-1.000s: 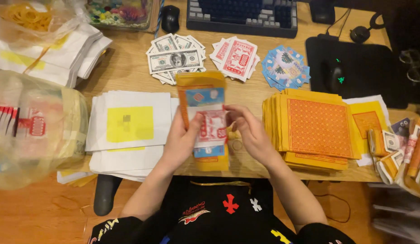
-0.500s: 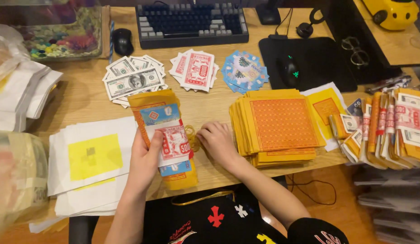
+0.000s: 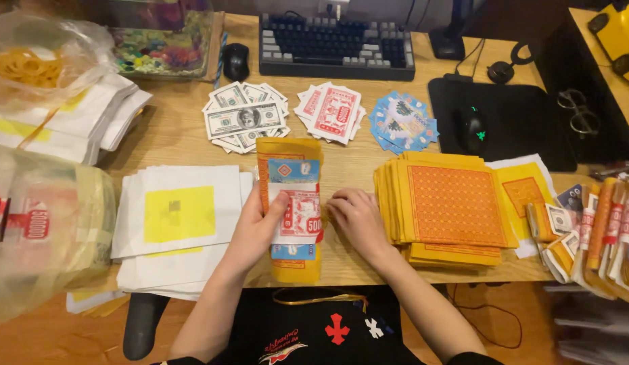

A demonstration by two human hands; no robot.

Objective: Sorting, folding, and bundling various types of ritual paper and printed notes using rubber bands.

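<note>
Your right hand (image 3: 355, 215) has slid off the yellow paper bundle (image 3: 291, 209) and now rests flat on the desk (image 3: 348, 162) just right of it, fingers loosely curled, holding nothing. Your left hand (image 3: 260, 226) clasps the bundle's left edge, thumb across its red-and-white note (image 3: 299, 213).

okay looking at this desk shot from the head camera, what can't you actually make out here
Head view only:
- Lower part of the yellow bundle: covered by the left hand and the red and blue notes on it.
- What the right hand has under its curled fingers: hidden by the hand.
- Rolled bundles: cut off by the right edge.
- Contents of the plastic bag: blurred by the film, cut off at left.
</note>
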